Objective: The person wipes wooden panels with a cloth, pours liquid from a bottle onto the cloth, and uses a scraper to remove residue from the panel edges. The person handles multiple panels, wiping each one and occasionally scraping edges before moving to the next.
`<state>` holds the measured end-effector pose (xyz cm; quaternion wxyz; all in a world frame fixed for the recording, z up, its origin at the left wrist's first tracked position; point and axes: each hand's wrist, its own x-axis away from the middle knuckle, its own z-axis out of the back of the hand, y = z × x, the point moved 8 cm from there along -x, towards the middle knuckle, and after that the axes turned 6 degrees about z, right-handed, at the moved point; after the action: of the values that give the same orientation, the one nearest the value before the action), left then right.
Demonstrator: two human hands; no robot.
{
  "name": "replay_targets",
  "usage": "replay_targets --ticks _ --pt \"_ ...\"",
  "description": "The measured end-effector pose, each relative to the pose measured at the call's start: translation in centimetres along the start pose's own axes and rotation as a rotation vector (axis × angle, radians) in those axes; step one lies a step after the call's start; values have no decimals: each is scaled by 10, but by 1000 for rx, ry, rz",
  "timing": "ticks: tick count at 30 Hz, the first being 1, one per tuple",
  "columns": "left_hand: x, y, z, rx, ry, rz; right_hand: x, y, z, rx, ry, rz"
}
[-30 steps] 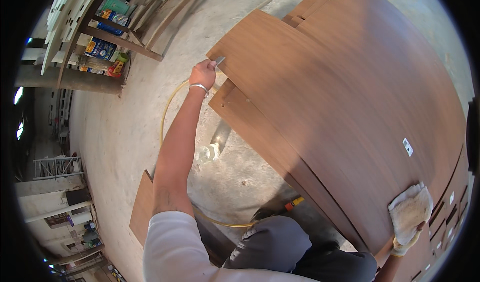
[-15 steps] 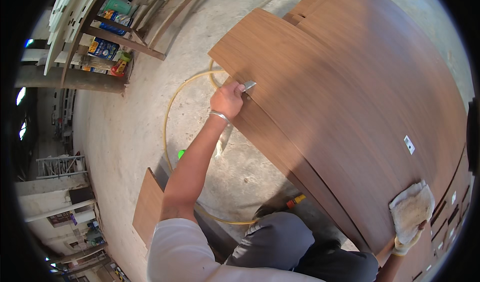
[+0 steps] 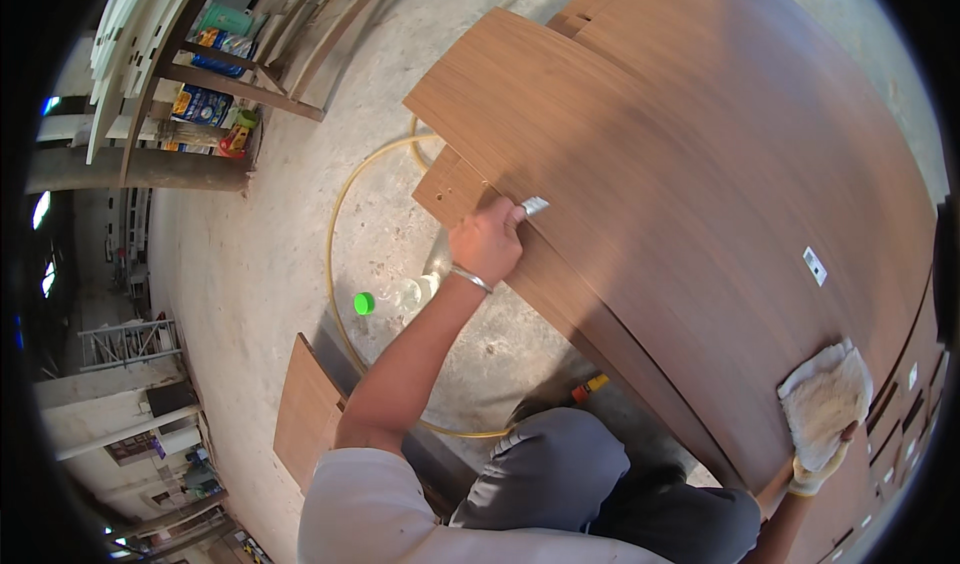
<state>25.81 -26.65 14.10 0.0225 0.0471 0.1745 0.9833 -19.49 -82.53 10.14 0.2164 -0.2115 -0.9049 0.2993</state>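
Observation:
My bare left hand [image 3: 488, 239], with a bangle at the wrist, is closed around a small flat silver scraper [image 3: 536, 206]. The scraper's blade lies at the edge of a large brown wood-grain panel [image 3: 640, 174], close to the seam with the panel below. The lower panel [image 3: 436, 192] sticks out to the left with small holes in its corner. At the lower right my gloved right hand [image 3: 818, 472] grips a folded beige-white cloth [image 3: 826, 400] on the top panel. The cloth hides some of the fingers.
A yellow hose [image 3: 334, 234] curves across the concrete floor. A clear bottle [image 3: 415, 290] with a green cap [image 3: 364, 304] lies beside my left forearm. Below the panels is a yellow-and-red object [image 3: 590, 388]. A smaller board [image 3: 305, 404] leans at left; more panels [image 3: 905, 414] lie at right.
My left hand has moved right and nearer along the panel edge with the scraper, uncovering the lower panel's corner. The right hand and cloth have shifted slightly.

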Motion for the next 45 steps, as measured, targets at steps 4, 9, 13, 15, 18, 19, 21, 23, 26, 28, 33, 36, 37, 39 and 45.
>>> replay_targets --ticks 4,9,13,15,18,19,21,23,26,28,33,36,37,39,45 --pt "8 6 -4 -6 -16 22 1 -3 1 12 45 9" --pt "-47 -42 24 -14 148 111 1 1 9 -12 136 57" --pt "-11 -12 5 -10 81 37 3 0 7 -12 137 46" --pt "23 16 -4 36 50 -13 1 4 -12 -25 95 4" --pt "74 52 -20 87 3 -46 0 6 -15 -44 120 -8" --pt "92 63 -27 99 -18 -77 1 7 -17 -52 131 -10" --pt "104 71 -32 120 -21 -106 0 10 -21 -70 141 -20" --pt "110 72 -32 137 16 -100 0 10 -23 -82 138 -31" --pt "73 44 -19 74 54 28 0 9 -25 -85 140 -34" --pt "67 36 -15 93 60 14 -2 15 -26 -99 118 -49" --pt "122 88 -33 139 -24 -113 -6 17 -49 -112 38 -66" --pt "166 123 -48 192 -115 -194 -7 17 -53 -124 18 -79" --pt "174 129 -52 206 -156 -207 -7 18 -53 -128 18 -84" --pt "181 133 -50 232 -150 -201 -8 19 -56 -124 12 -80" --pt "132 76 -41 259 17 40 -7 16 -56 -97 59 -54"
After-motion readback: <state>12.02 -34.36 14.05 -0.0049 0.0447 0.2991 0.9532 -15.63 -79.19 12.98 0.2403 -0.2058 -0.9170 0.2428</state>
